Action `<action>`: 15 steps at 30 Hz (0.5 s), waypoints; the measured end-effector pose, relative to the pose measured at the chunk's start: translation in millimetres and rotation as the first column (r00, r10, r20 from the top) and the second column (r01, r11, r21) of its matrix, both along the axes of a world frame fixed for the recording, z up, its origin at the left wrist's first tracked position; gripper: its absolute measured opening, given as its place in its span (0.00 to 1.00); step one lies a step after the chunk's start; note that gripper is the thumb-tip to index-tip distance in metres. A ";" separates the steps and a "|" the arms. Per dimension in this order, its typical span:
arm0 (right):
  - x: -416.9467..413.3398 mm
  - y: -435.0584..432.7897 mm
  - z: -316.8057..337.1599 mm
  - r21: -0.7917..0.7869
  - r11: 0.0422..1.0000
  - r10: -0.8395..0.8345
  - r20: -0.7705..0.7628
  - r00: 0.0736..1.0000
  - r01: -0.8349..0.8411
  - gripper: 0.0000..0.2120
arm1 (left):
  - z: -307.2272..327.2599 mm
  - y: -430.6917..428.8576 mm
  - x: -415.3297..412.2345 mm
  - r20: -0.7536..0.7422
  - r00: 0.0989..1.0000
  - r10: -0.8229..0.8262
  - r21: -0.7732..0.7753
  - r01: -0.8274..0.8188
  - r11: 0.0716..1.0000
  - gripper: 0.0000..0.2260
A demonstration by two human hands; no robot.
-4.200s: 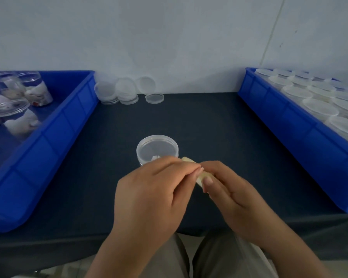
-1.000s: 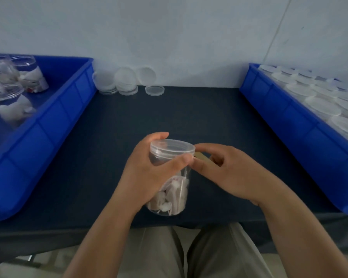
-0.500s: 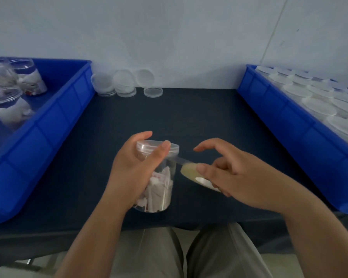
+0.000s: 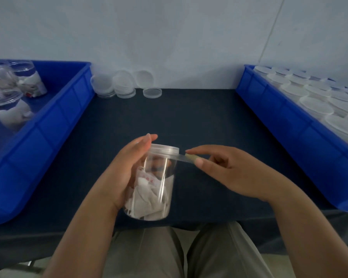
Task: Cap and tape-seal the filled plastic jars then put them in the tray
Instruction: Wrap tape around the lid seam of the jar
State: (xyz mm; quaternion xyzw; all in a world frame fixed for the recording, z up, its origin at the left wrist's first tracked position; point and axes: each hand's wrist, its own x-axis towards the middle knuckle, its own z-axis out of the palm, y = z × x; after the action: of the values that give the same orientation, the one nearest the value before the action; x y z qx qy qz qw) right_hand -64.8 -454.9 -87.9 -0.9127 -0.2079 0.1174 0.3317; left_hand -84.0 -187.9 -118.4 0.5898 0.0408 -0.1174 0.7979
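Jar [image 4: 161,171] capped, white packets [image 4: 147,201] inside

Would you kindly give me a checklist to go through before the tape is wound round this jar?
1. The lid sits on the jar: ok.
2. The left hand grips the jar's side: ok.
3. The tape runs taut from the lid's rim to the right hand: ok.
4. The right hand pinches the tape: ok.
5. The tape lies flat across the lid seam: cannot tell, clear on clear.
6. Free spot in the right tray: cannot tell; only capped jars show.
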 end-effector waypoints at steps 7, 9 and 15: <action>1.0 11.5 -2.6 0.050 0.999 0.003 0.008 1.000 -0.003 0.27 | -5.1 -4.1 3.0 -0.046 0.990 -0.135 -0.180 0.125 0.976 0.37; -0.6 14.1 -3.2 0.078 0.997 0.001 0.020 1.000 -0.002 0.27 | -9.3 -6.2 4.8 -0.043 0.987 -0.153 -0.223 0.139 0.965 0.38; -3.5 14.7 -4.0 0.065 0.998 -0.003 0.038 0.999 0.000 0.25 | -21.3 -1.1 12.7 0.089 0.989 -0.122 0.002 0.122 0.992 0.37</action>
State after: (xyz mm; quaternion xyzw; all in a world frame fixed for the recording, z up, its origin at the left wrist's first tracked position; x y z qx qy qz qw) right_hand -68.3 -440.2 -91.9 -0.9036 -0.2172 0.0930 0.3575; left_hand -71.2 -188.9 -139.8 0.5946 -0.0311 -0.1398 0.7912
